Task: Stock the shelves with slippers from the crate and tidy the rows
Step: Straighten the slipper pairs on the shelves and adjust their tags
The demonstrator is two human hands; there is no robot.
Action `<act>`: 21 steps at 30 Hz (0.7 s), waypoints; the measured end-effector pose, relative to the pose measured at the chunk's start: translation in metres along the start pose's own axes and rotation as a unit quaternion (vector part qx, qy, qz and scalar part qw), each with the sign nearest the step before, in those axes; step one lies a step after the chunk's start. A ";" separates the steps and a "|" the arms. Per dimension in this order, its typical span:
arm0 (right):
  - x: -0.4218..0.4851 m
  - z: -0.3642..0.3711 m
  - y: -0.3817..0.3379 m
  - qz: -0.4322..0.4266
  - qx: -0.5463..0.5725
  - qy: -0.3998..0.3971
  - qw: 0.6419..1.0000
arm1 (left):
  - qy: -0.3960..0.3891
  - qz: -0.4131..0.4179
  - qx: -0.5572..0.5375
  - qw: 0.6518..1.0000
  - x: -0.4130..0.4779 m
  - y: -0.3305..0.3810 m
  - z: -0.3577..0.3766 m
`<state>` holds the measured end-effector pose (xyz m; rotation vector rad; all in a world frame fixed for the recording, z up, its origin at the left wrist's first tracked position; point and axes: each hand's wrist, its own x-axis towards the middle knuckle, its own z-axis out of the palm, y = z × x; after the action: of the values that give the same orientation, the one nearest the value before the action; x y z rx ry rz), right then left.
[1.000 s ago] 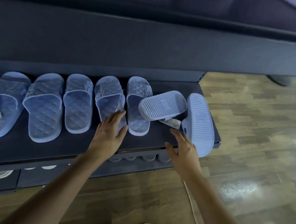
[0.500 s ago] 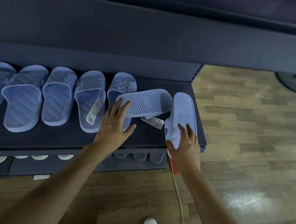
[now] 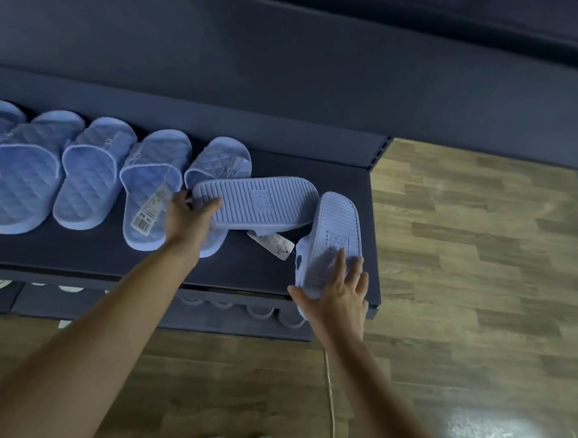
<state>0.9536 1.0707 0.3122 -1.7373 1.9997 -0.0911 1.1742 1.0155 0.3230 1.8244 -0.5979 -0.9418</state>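
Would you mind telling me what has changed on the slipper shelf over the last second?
The left hand left the tagged slipper it rested on, moved right and now grips the end of the sideways sole-up slipper. The right hand moved forward from the shelf edge and lays its fingers flat on the right sole-up slipper. Both sole-up slippers and the upright row lie as before.

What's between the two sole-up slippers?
Head view: a white tag lies on the shelf between the sideways slipper and the end slipper. Whether their tips touch farther back is unclear.
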 end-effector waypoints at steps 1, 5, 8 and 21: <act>0.001 -0.001 0.001 -0.003 0.002 0.006 1.000 | -0.007 -0.024 -0.029 0.999 0.001 -0.001 0.001; 0.006 -0.004 0.008 -0.005 0.050 0.039 0.998 | -0.032 -0.057 -0.086 0.994 -0.007 0.004 0.002; 0.011 -0.008 0.014 0.010 0.147 0.038 0.988 | -0.044 -0.006 -0.080 0.996 -0.018 0.006 0.000; -0.010 -0.007 0.016 0.140 0.690 -0.086 0.705 | -0.015 0.263 -0.034 0.964 -0.076 0.028 0.000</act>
<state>0.9371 1.0815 0.3160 -0.4051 1.2605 -0.9882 1.1301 1.0599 0.3739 1.4794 -0.9948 -0.6185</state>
